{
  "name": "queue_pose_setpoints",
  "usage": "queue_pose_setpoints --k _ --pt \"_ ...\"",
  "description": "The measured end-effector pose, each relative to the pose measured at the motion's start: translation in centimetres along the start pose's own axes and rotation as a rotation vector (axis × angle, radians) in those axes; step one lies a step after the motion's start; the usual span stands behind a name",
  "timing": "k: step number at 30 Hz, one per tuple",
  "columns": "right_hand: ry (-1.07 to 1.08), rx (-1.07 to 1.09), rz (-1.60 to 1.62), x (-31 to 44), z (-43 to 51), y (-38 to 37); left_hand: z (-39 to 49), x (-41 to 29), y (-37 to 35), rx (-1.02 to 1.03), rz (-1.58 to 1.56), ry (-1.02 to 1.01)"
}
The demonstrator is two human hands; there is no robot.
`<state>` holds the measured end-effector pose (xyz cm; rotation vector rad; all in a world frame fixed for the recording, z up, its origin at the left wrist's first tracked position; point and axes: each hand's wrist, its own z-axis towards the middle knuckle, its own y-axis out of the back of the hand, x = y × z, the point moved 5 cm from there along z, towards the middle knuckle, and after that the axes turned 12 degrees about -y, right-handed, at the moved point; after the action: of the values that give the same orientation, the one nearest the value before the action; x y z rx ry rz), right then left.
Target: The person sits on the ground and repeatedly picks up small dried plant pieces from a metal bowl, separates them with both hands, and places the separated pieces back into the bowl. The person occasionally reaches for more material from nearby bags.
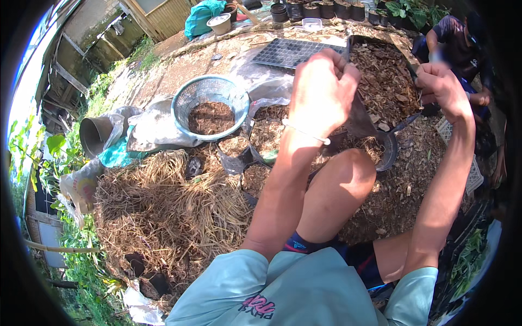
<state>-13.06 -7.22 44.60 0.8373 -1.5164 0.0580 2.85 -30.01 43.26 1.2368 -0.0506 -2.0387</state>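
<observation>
Both of my hands grip the upper rim of a black plastic bag (361, 118) filled with dry leaves (381, 77). My left hand (326, 89) pinches the rim on the left side, beside a black seedling tray (281, 53) with many cells. My right hand (442, 87) is at the rim on the right, its fingers curled; the edge between its fingertips is small to see. Below the bag, a dark round basin (389, 150) holds some dry straw-like matter. A blue mesh basket (179, 106) with brown soil stands left of my left hand.
A person (452, 45) sits at the upper right, close to my right hand, near a white plastic crate (473, 175). Straw (212, 203) is heaped at the left. Black bags with soil (236, 159) stand before my knee. Potted plants line the far edge.
</observation>
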Motion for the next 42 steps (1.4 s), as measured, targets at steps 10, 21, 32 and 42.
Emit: queue_pose_setpoints --k 10,21,32,42 --pt "0.125 0.533 -0.576 6.2 6.6 -29.4 -13.9 12.1 19.4 -0.271 0.154 0.428" --pt "0.232 0.847 -0.864 2.1 6.0 -45.2 -27.6 18.0 22.4 -0.438 -0.025 0.571" --pt "0.144 0.861 -0.495 0.3 5.4 -53.7 -30.1 22.2 29.4 -0.414 0.357 0.616" --pt "-0.058 0.651 -0.406 -6.2 4.1 -56.0 -33.2 28.5 27.8 -0.274 0.656 0.726"
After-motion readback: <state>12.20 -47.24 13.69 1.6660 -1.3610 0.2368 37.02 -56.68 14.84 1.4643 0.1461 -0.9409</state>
